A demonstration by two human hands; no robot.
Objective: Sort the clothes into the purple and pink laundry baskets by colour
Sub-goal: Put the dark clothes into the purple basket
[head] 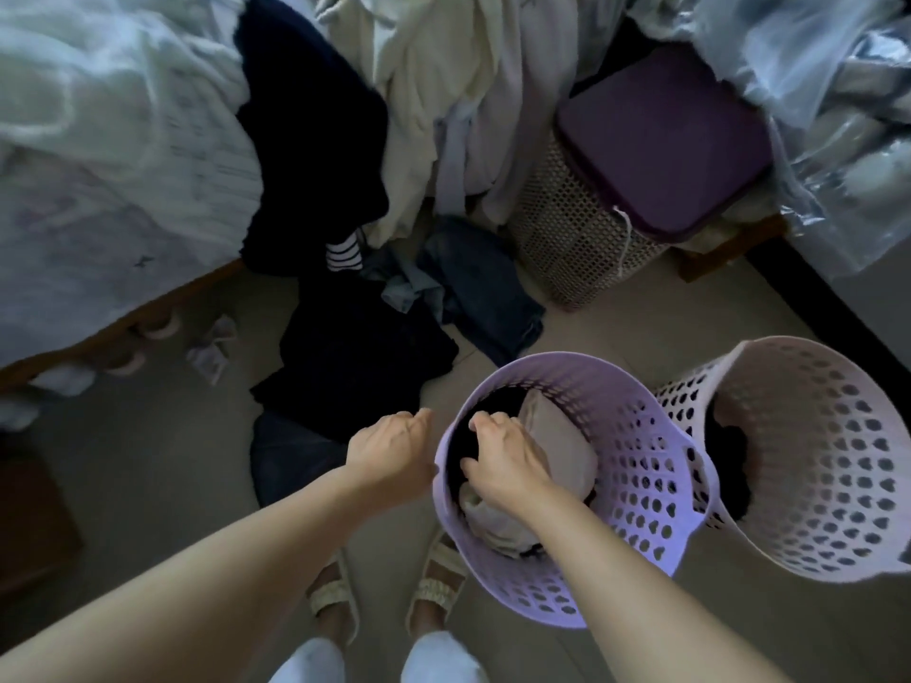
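A single wide-angle camera, worn on the person's head, looks forward and steeply down at the floor [148,485]. Both forearms enter from the bottom edge, close to the lens, with the left hand [389,456] and right hand [503,456] near the centre of the frame. The person's sandalled feet [384,603] sit almost directly below. The purple basket [641,485] and pink basket [828,465] fill the lower right at close range; the bed [98,189] and lidded hamper [641,179] curve along the upper edge, bent by the wide lens. No second view overlaps it.
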